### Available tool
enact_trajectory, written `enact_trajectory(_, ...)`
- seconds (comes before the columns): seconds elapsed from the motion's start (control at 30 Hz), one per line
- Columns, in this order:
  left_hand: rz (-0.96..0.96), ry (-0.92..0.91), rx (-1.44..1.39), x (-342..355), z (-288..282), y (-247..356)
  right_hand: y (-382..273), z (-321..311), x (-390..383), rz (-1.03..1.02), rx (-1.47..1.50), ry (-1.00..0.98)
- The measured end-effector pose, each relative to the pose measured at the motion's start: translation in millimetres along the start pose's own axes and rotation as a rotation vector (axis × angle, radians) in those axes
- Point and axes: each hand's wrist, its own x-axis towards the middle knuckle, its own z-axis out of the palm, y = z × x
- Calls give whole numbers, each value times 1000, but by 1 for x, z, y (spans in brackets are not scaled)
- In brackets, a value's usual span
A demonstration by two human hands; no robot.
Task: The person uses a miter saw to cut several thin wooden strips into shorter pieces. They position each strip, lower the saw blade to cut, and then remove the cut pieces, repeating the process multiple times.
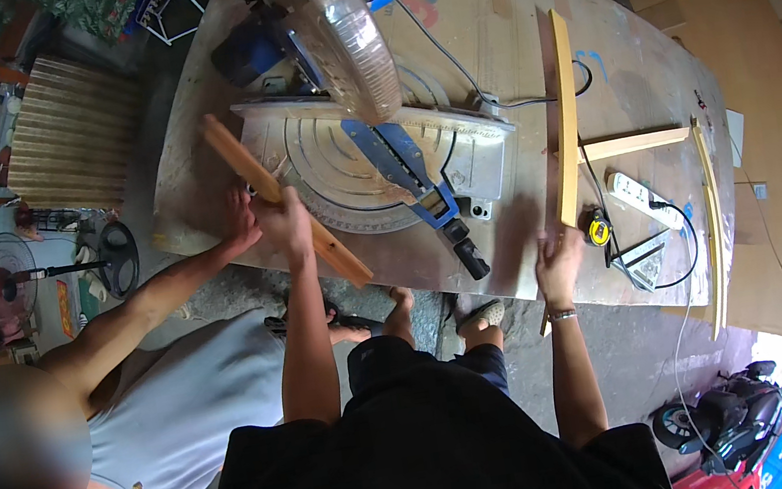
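1. Find, spread from eleven o'clock round to three, a broad wooden surface, worn and carrying saw, wood and tools.
2. See at eight o'clock a co-worker in a grey sleeveless top, reaching with the co-worker's hand to just beside the left hand; cannot tell whether touching wood.
3. Note at twelve o'clock a blue-and-silver miter saw, with a clear guard above and a handle pointing toward five.
4. See at ten o'clock a reddish-brown board, slanting from eleven to five, reaching past the near edge of the surface at its lower end.
5. Find at three o'clock, by the right edge, slender pale strips, lying roughly twelve to six.
6. Find at two o'clock a yellow strip, also roughly twelve to six, with a shorter crosswise strip to its right.
7. See the left hand at ten o'clock, closed around the reddish-brown board.
8. See the right hand between three and four, at the yellow strip's lower end; cannot tell whether gripping or merely touching, given blurred fingers.
9. Note at three o'clock a white power strip, plugged with a black cable, above a metal set square.
10. Spot a yellow-and-black tape measure toward two o'clock from the right hand, just beside.
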Motion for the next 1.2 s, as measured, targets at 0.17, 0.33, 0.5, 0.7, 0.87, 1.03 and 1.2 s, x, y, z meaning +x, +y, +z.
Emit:
enact_trajectory(0.17, -300, -123, -119, 64, -28, -7, -47, 35, 7, 90, 851, -997)
enact_trajectory(0.33, -446, -151, -56, 118, -13, -54, -57, 40, -1, 213, 773, -932)
enact_trajectory(0.5, -626, -830, -157, 128, -13, -91, -67, 51, -16, 137, 516, -812)
enact_trajectory(0.7, -496, -261, 243, 85, 2, -30, -20, 76, -12, 383, 1203, -1254)
enact_trajectory(0.87, -530, -369, 373, 100, 4, -33, -58, 50, -17, 264, 894, -871)
enact_trajectory(1.03, -583, -331, 327, 96, 3, -21, -89, 72, -56, 129, 352, -374)
enact_trajectory(1.2, -636, -378, 274, 115, -2, -50, -118, 75, -49, 387, 222, -229)
